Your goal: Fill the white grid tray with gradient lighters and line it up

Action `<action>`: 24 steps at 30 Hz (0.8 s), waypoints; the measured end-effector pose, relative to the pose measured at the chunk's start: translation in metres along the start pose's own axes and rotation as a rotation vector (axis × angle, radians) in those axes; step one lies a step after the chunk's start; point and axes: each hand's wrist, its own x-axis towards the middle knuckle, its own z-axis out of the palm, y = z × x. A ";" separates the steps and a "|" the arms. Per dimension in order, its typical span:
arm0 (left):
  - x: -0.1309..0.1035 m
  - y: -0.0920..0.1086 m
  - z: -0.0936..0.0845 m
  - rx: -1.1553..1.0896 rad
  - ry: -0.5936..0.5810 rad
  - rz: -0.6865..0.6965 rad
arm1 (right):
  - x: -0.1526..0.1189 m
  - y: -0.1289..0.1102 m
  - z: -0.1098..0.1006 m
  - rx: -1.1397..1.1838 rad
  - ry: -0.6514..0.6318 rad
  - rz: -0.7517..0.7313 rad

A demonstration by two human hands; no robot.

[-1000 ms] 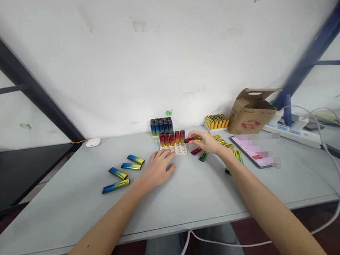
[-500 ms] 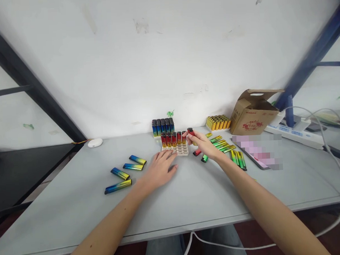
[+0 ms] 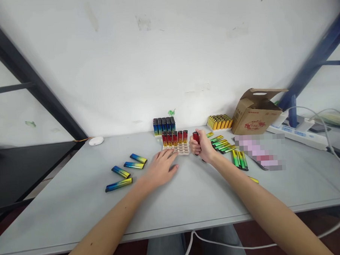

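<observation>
My right hand (image 3: 201,146) is closed around a red lighter (image 3: 196,137), its top poking out above the curled fingers. It is just right of a white tray (image 3: 183,151) with rows of holes. Red and gold lighters (image 3: 175,138) stand upright in the tray's back rows; its front holes show bare. My left hand (image 3: 162,167) lies flat, fingers spread, with its fingertips at the tray's front left edge. Several blue and yellow lighters (image 3: 134,165) lie loose to its left. Green and gold lighters (image 3: 220,144) lie right of my right hand, which hides part of the table there.
Behind the tray stands a block of blue lighters (image 3: 164,126). Yellow lighters (image 3: 219,122) fill another tray by an open cardboard box (image 3: 255,116). A power strip (image 3: 302,135) and white cable (image 3: 339,167) are at the right. A white case (image 3: 96,141) sits at the back left.
My right hand has moved slightly right, away from the tray's end. Its fingers have gone from a fingertip hold to wrapping around the red lighter. My left hand stays in place.
</observation>
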 end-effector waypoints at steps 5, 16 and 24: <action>-0.001 -0.002 0.001 -0.002 0.015 0.012 | -0.001 -0.001 0.002 0.036 0.001 -0.027; 0.000 0.000 0.000 0.000 0.012 0.022 | -0.002 -0.001 0.013 0.005 0.094 -0.066; 0.000 0.001 -0.002 0.002 0.000 0.020 | -0.001 0.002 0.011 0.056 0.045 -0.011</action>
